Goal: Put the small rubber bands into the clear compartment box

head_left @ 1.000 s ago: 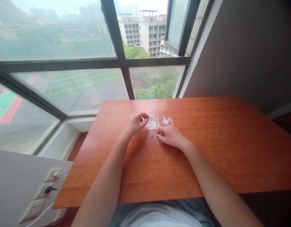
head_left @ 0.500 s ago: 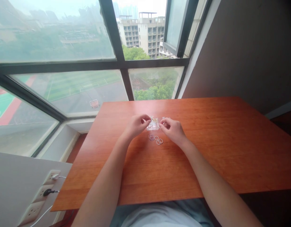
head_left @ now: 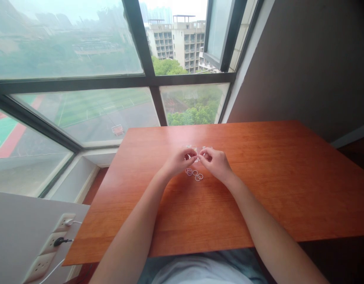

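Observation:
My left hand (head_left: 179, 161) is closed in a pinch, with thumb and forefinger tips almost touching those of my right hand (head_left: 216, 162). That one is pinched shut as well. Whatever lies between the fingertips is too small to make out. Behind the fingers a clear plastic box (head_left: 195, 149) rests on the table, largely covered by both hands. Just in front of them lie several small rings: a cluster of pinkish-purple ones (head_left: 189, 172) on the left, and whitish ones (head_left: 199, 176) on the right, two of which overlap.
The reddish-brown wooden table (head_left: 259, 185) spreads out around the hands. Beyond its far edge stands a dark-framed window (head_left: 117, 82) with one pane swung outward. Wall sockets (head_left: 53, 241) with plugged-in cables are at lower left.
My left hand has moved right, from over the box's left part to meet my right hand's fingertips. My right hand and the rings have stayed in place.

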A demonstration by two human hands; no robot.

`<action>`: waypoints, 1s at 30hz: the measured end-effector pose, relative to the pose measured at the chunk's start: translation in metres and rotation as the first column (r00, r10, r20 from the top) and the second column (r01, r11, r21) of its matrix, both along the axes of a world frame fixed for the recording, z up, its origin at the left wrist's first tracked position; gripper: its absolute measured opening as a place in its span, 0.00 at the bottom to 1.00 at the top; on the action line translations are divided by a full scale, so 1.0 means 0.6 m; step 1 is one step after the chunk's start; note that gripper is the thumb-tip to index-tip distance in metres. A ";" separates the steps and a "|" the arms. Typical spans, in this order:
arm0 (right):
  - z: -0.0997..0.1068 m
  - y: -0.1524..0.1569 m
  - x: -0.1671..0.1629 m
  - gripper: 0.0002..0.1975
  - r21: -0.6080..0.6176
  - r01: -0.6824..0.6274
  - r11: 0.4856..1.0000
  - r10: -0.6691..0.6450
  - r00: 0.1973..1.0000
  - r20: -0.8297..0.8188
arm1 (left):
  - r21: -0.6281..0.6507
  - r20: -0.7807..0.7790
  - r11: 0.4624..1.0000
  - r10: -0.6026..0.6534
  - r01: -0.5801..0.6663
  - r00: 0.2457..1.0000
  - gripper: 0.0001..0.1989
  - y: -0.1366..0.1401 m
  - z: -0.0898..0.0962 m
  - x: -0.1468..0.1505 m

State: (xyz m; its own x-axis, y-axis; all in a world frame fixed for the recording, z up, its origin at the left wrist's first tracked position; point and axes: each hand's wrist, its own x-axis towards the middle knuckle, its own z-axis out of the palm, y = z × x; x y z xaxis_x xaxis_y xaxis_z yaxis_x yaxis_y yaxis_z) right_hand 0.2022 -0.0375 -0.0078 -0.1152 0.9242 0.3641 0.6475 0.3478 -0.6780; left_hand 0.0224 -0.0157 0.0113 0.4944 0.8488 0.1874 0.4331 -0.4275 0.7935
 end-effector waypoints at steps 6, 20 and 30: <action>0.002 0.000 0.000 0.05 -0.009 0.003 1.000 -0.003 1.000 -0.002 | 0.096 -0.055 0.988 0.128 -0.122 0.990 0.08 0.013 0.005 -0.036; 0.001 0.001 0.000 0.04 -0.052 -0.018 0.999 0.018 1.000 0.008 | 0.228 -0.159 0.960 0.204 -0.165 0.966 0.08 0.021 0.000 -0.061; 0.001 -0.004 -0.001 0.05 -0.189 -0.122 0.974 0.148 0.981 0.129 | 0.229 -0.167 0.955 0.227 -0.186 0.960 0.08 0.022 0.000 -0.063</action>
